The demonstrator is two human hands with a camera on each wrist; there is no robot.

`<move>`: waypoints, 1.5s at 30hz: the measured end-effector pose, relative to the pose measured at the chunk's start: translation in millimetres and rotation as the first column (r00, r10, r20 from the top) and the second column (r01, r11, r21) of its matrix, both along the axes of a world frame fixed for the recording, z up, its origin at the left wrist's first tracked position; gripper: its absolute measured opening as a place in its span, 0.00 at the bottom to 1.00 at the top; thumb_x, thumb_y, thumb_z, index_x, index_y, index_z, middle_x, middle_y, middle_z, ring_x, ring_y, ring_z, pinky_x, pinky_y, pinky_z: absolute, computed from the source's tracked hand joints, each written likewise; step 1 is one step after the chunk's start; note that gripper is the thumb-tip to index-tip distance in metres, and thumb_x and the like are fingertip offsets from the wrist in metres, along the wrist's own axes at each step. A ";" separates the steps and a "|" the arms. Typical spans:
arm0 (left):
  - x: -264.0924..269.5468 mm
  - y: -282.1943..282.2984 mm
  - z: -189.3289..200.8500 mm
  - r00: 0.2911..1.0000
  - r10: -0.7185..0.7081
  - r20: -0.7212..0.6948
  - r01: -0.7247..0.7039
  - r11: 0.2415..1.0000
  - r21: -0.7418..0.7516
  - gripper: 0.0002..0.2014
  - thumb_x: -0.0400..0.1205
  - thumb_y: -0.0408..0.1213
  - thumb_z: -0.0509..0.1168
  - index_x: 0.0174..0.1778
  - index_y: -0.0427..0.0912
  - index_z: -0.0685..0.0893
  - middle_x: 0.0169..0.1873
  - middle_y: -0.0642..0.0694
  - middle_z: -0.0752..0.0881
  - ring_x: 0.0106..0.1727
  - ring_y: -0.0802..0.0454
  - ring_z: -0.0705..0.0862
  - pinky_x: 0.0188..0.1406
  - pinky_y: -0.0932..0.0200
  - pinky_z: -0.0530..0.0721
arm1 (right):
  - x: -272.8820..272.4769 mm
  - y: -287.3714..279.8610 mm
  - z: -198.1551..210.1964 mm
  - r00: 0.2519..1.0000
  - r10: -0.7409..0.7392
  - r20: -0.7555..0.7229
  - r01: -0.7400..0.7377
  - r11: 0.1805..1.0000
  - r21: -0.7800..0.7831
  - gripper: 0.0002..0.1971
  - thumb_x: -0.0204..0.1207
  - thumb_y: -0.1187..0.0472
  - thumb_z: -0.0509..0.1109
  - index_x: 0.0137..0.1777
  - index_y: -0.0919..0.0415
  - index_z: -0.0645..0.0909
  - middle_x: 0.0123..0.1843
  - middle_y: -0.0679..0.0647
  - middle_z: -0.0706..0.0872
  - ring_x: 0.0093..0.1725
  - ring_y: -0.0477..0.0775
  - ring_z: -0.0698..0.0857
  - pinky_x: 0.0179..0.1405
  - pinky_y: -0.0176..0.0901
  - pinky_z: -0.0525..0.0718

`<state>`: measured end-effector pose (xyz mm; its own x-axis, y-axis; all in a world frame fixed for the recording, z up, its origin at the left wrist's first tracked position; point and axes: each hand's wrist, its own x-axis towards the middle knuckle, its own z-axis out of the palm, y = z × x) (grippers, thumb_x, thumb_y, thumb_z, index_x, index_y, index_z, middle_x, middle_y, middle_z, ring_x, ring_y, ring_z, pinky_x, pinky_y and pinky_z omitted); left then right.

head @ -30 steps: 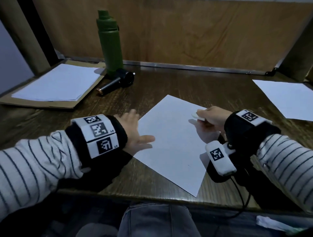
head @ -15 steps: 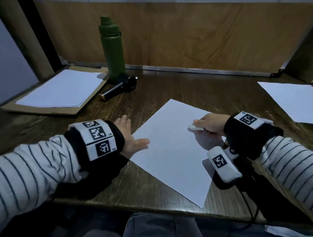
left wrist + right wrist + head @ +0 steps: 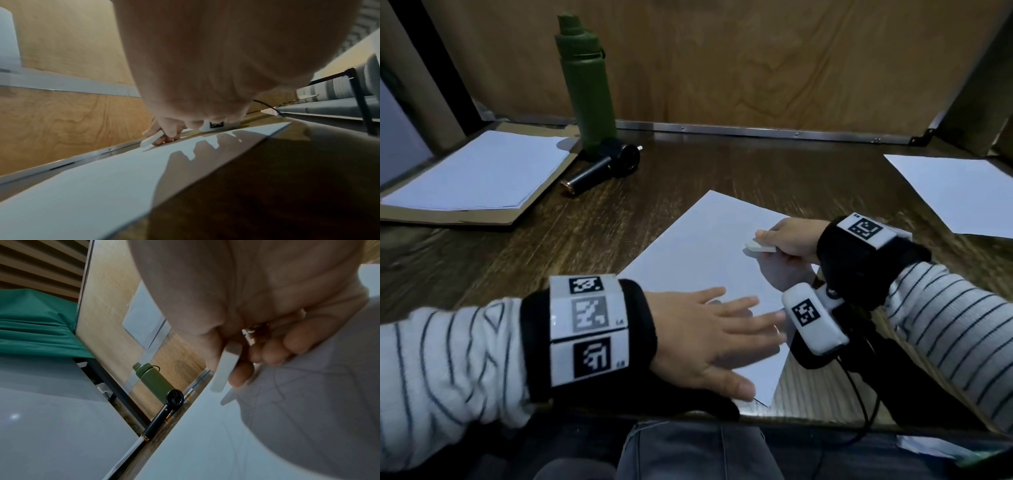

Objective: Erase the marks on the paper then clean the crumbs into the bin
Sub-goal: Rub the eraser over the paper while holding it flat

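A white sheet of paper (image 3: 698,253) lies at an angle on the dark wooden table (image 3: 592,240). My right hand (image 3: 787,238) pinches a flat white eraser (image 3: 758,246) just above the sheet's right part; the eraser (image 3: 225,368) shows between thumb and fingers in the right wrist view, with faint pencil lines (image 3: 277,386) on the paper under it. My left hand (image 3: 709,335) lies flat with fingers spread over the sheet's near corner, holding nothing. From the left wrist view the paper (image 3: 102,178) stretches away toward the eraser (image 3: 151,140).
A green bottle (image 3: 585,82) stands at the back, with a small black handheld fan (image 3: 602,168) lying in front of it. A paper stack on cardboard (image 3: 476,174) sits far left, another sheet (image 3: 955,192) far right. No bin is in view.
My left hand has swung from the sheet's left edge across to its near corner, fingers now pointing right. The right hand with the eraser has stayed near the same spot.
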<state>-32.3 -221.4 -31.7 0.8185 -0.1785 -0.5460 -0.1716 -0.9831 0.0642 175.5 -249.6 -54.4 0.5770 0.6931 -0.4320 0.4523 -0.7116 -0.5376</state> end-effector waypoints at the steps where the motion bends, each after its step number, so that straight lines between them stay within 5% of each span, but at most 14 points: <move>1: -3.6 -3.0 -0.8 1.000 -0.008 -0.020 0.008 1.000 0.006 0.34 0.83 0.61 0.43 0.82 0.56 0.35 0.80 0.58 0.29 0.81 0.56 0.29 0.78 0.50 0.29 | -0.6 -0.2 0.6 1.000 0.000 0.008 0.000 1.000 -0.009 0.21 0.84 0.49 0.55 0.48 0.66 0.82 0.37 0.58 0.80 0.43 0.59 0.77 0.48 0.45 0.71; 6: -13.2 9.5 -1.4 0.956 0.276 -0.102 -0.265 0.958 0.113 0.38 0.82 0.64 0.42 0.81 0.52 0.32 0.81 0.55 0.31 0.82 0.57 0.35 0.81 0.52 0.37 | -0.7 -2.0 2.0 1.000 0.004 0.028 -0.003 0.999 -0.032 0.20 0.84 0.49 0.54 0.42 0.62 0.80 0.35 0.56 0.78 0.42 0.59 0.77 0.48 0.44 0.71; 10: -14.6 35.8 1.1 0.731 0.680 0.054 -0.647 0.666 0.371 0.49 0.76 0.72 0.40 0.83 0.38 0.40 0.83 0.42 0.41 0.84 0.48 0.48 0.81 0.47 0.53 | -1.0 -3.5 2.6 0.999 0.011 0.042 -0.010 0.999 -0.038 0.21 0.84 0.48 0.54 0.34 0.59 0.78 0.31 0.54 0.77 0.39 0.57 0.77 0.47 0.45 0.71; 15: -4.4 5.3 8.6 0.945 0.326 -0.033 -0.322 0.943 0.087 0.39 0.81 0.65 0.41 0.82 0.49 0.33 0.81 0.51 0.30 0.83 0.53 0.35 0.80 0.47 0.39 | -1.3 -4.1 3.1 1.000 0.019 0.023 -0.018 1.000 -0.020 0.22 0.84 0.49 0.54 0.38 0.62 0.81 0.30 0.56 0.77 0.35 0.57 0.77 0.45 0.45 0.71; 18: 0.1 -9.5 -0.9 0.980 0.161 -0.115 -0.164 0.986 -0.015 0.36 0.83 0.62 0.41 0.80 0.54 0.31 0.80 0.57 0.29 0.81 0.57 0.30 0.79 0.49 0.33 | -1.8 -4.5 2.6 1.000 0.015 0.006 -0.015 1.000 -0.007 0.21 0.84 0.49 0.54 0.45 0.64 0.81 0.36 0.60 0.80 0.41 0.59 0.78 0.47 0.46 0.71; 20: -5.7 -0.4 -5.8 0.962 0.241 -0.128 -0.240 0.971 0.021 0.36 0.83 0.62 0.41 0.80 0.53 0.29 0.79 0.57 0.28 0.81 0.58 0.30 0.80 0.51 0.33 | -2.0 -4.9 2.2 1.000 0.013 -0.001 -0.013 1.000 -0.003 0.21 0.84 0.49 0.54 0.42 0.64 0.80 0.34 0.59 0.78 0.39 0.59 0.76 0.46 0.46 0.71; 22: -18.9 23.0 -9.7 0.893 0.439 -0.101 -0.426 0.895 0.132 0.39 0.82 0.64 0.42 0.80 0.50 0.29 0.80 0.54 0.29 0.82 0.56 0.34 0.82 0.50 0.39 | -1.7 -5.2 2.1 1.000 0.013 0.001 -0.013 1.000 -0.004 0.21 0.84 0.49 0.54 0.40 0.63 0.79 0.31 0.57 0.76 0.37 0.58 0.75 0.45 0.46 0.70; 25: -34.6 58.2 -2.9 0.670 0.742 0.031 -0.689 0.606 0.398 0.50 0.75 0.74 0.42 0.82 0.41 0.36 0.84 0.46 0.40 0.84 0.47 0.48 0.82 0.44 0.53 | -1.8 -4.9 2.4 1.000 0.012 -0.001 -0.012 1.000 -0.012 0.22 0.84 0.49 0.54 0.34 0.61 0.77 0.28 0.55 0.74 0.34 0.56 0.74 0.45 0.46 0.69; 27: -35.5 69.2 6.3 0.590 0.805 0.065 -0.719 0.487 0.496 0.51 0.75 0.74 0.37 0.82 0.37 0.35 0.83 0.41 0.36 0.84 0.45 0.44 0.82 0.43 0.49 | -1.6 -4.9 2.4 1.000 0.013 -0.007 -0.013 1.000 -0.017 0.21 0.84 0.49 0.54 0.35 0.61 0.77 0.29 0.55 0.75 0.38 0.58 0.75 0.46 0.47 0.69; 32: -24.3 46.6 15.5 0.916 0.398 -0.039 -0.382 0.900 0.209 0.34 0.83 0.62 0.37 0.80 0.55 0.30 0.78 0.53 0.25 0.81 0.51 0.28 0.80 0.45 0.35 | -2.4 -5.8 3.8 1.000 0.022 -0.015 -0.022 0.999 -0.024 0.22 0.84 0.49 0.54 0.35 0.61 0.78 0.30 0.56 0.75 0.37 0.57 0.75 0.44 0.46 0.70; 34: -21.3 32.6 8.2 0.955 0.283 -0.087 -0.275 0.957 0.086 0.32 0.84 0.60 0.39 0.79 0.60 0.31 0.78 0.57 0.25 0.79 0.55 0.27 0.80 0.48 0.33 | -3.4 -6.0 4.5 1.000 0.027 -0.012 -0.028 0.999 -0.028 0.22 0.84 0.49 0.54 0.34 0.61 0.76 0.28 0.55 0.73 0.32 0.54 0.72 0.39 0.45 0.68; 38: -26.1 42.7 0.1 0.882 0.456 -0.120 -0.439 0.887 0.148 0.35 0.83 0.61 0.39 0.80 0.52 0.29 0.80 0.54 0.29 0.82 0.56 0.34 0.81 0.50 0.39 | -5.7 -6.4 6.6 1.000 0.031 0.003 -0.031 0.999 -0.025 0.22 0.84 0.49 0.53 0.32 0.60 0.74 0.27 0.55 0.72 0.30 0.53 0.70 0.39 0.44 0.67; 43: -34.8 77.9 10.2 0.610 0.790 0.060 -0.705 0.506 0.498 0.48 0.76 0.71 0.33 0.81 0.38 0.33 0.82 0.41 0.33 0.84 0.47 0.39 0.82 0.45 0.43 | -7.0 -7.0 8.3 0.999 0.034 0.015 -0.034 0.999 -0.029 0.23 0.84 0.48 0.53 0.32 0.59 0.75 0.27 0.55 0.73 0.30 0.53 0.72 0.40 0.44 0.68; 45: -35.8 78.4 11.6 0.702 0.712 0.016 -0.652 0.633 0.417 0.45 0.75 0.70 0.30 0.80 0.44 0.28 0.79 0.47 0.27 0.83 0.49 0.34 0.81 0.45 0.39 | -7.2 -7.2 8.4 0.999 0.040 0.017 -0.040 0.999 -0.028 0.23 0.84 0.48 0.53 0.32 0.59 0.75 0.27 0.55 0.73 0.30 0.53 0.71 0.39 0.44 0.68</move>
<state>-68.1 -143.0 -20.1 0.5345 0.6352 -0.5576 0.5387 -0.7644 -0.3544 168.3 -256.9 -46.0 0.5569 0.7035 -0.4415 0.4900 -0.7075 -0.5093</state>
